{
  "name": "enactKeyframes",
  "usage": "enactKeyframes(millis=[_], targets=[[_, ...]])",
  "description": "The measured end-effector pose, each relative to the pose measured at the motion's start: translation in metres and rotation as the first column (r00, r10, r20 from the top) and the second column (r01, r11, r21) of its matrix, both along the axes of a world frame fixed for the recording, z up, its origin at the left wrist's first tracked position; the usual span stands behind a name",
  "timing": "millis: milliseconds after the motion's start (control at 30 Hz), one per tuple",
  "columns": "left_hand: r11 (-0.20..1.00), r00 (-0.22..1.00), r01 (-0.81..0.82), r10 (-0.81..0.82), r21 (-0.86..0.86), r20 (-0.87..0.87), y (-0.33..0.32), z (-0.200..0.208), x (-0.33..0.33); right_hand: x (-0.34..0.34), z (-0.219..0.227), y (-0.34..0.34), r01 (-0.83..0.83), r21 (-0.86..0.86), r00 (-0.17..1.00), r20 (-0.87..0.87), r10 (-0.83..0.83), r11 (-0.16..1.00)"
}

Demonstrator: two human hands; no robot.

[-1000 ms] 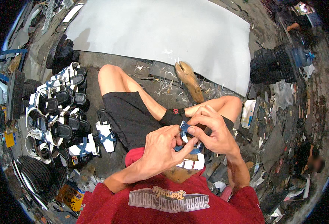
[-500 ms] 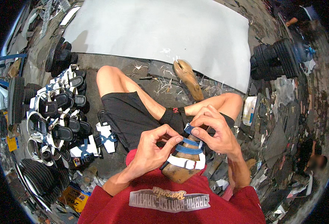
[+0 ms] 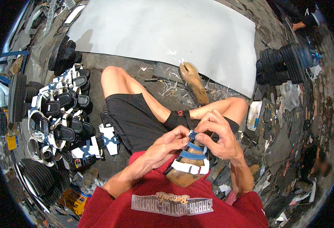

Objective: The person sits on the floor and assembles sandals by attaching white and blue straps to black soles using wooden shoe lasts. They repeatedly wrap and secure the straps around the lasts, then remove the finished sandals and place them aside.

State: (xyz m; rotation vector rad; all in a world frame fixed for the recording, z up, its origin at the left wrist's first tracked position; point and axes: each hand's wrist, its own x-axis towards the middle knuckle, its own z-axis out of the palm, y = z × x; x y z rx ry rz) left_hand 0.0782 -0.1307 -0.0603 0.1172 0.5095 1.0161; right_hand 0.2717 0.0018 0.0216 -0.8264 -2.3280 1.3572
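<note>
A sandal upper of blue bands and a white buckled strap (image 3: pixel 189 167) lies around a brown wooden shoe last (image 3: pixel 181 178), which rests against my body in my lap. At the toe end, my right hand (image 3: pixel 222 140) pinches a small blue strap (image 3: pixel 192 134) between thumb and fingers. Close on its other side, my left hand (image 3: pixel 170 142) has thumb and fingertips pressed together at the same blue strap. The exact grip of the left fingertips is partly hidden.
A second wooden last (image 3: pixel 193 81) lies beyond my legs, by a large pale sheet (image 3: pixel 163 26). White and blue sandals (image 3: pixel 60 110) are heaped at left, with a pair of uppers (image 3: pixel 109 140) beside my knee. Black soles (image 3: pixel 279 62) are stacked at right. Scraps litter the floor.
My left hand has moved right and forward, bringing its fingertips from beside the last to the small blue strap. My right hand keeps its pinch there.
</note>
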Motion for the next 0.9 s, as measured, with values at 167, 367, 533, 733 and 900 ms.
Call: enactKeyframes(millis=[167, 367, 533, 733, 900], targets=[[0.984, 0.893, 0.171, -0.134, -0.050, 0.429, -0.009, -0.019, 0.008, -0.001, 0.009, 0.004, -0.068, -0.015, 0.998, 0.001, 0.068, 0.998], [0.977, 0.880, -0.085, 0.166, 0.194, -0.445, 0.016, 0.022, -0.001, -0.002, -0.004, 0.001, -0.019, -0.040, 1.000, -0.020, 0.019, 0.999], [0.778, 0.231, 0.217, 0.545, 0.589, -0.806, 0.036, 0.057, -0.018, -0.006, 0.002, 0.004, -0.040, -0.012, 0.999, 0.011, 0.040, 0.999], [0.941, 0.545, 0.006, 0.281, 0.339, -0.790, 0.025, 0.042, -0.013, -0.002, -0.002, -0.008, 0.101, -0.207, 0.955, -0.255, -0.153, 0.973], [0.994, 0.979, -0.053, 0.071, 0.096, -0.193, 0.019, 0.007, 0.010, -0.001, -0.003, -0.015, 0.122, -0.222, 0.940, -0.287, -0.184, 0.967]])
